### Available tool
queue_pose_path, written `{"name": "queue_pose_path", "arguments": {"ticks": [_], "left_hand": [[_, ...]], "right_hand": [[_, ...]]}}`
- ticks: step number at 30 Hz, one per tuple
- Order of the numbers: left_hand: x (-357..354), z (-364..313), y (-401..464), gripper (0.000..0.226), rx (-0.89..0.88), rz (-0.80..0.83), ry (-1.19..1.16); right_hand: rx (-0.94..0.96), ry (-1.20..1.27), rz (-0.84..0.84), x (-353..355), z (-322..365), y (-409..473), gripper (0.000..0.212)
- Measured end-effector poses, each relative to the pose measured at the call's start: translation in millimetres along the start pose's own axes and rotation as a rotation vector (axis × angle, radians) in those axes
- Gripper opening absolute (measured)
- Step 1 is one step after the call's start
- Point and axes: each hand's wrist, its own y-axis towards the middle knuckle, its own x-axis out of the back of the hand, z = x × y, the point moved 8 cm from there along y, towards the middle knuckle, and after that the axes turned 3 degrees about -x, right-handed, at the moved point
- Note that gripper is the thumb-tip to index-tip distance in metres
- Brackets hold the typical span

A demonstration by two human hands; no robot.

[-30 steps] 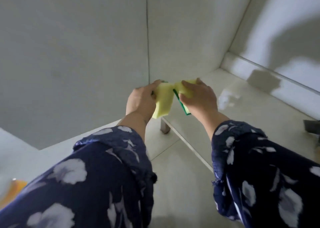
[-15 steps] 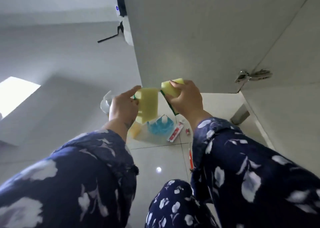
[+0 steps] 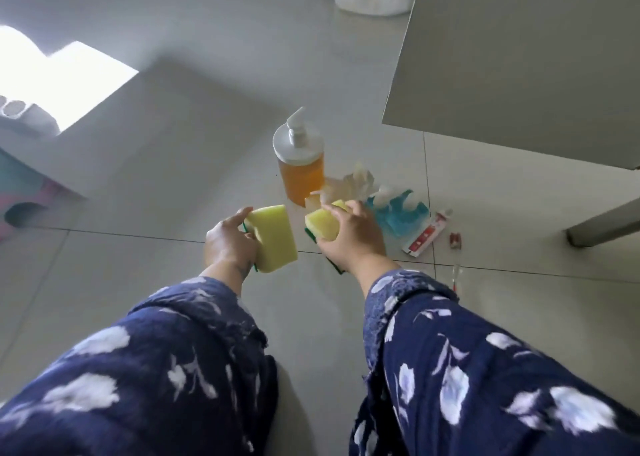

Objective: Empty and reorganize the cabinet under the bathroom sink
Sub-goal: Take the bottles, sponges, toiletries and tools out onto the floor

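Sponges (image 3: 273, 241) now apart, over floor (image 3: 173, 282).

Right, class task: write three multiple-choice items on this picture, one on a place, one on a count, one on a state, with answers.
1. Where does the pump bottle stand?
A on the floor
B inside the cabinet
C in a hand

2. How many sponges are held?
A one
B two
C three

3. The right hand is:
A flat and empty
B gripping a sponge
C pressing the pump

Answers: 1 A, it stands upright on the floor tiles. 2 B, left sponge in the left hand, right sponge in the right. 3 B, its fingers curl round the sponge.
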Motion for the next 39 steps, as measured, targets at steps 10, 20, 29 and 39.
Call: {"name": "queue_pose_path", "arguments": {"ticks": [10, 20, 29, 39], "left_hand": [[-75.4, 66.4, 41.9, 0.054, 0.111, 0.138, -0.121], [-66.3, 35.8, 40.6, 0.048, -0.045, 0.16, 0.181], [-82.1, -78.5, -27.5, 0.039, -0.25, 0.435, 0.334], [-157.7, -233.8, -144.9, 0.036, -0.691, 0.577, 0.431]], "right_hand": [[-0.105, -0.073, 0.064, -94.1, -42.7, 17.4, 0.064], [-0.092, -0.147, 0.101, -80.8, -51.1, 21.8, 0.063], [-0.09, -0.091, 0.045, 40.8, -64.1, 0.9, 0.039], [-0.318, -0.11, -0.208, 194.2, -163.4, -78.6, 0.034]]}}
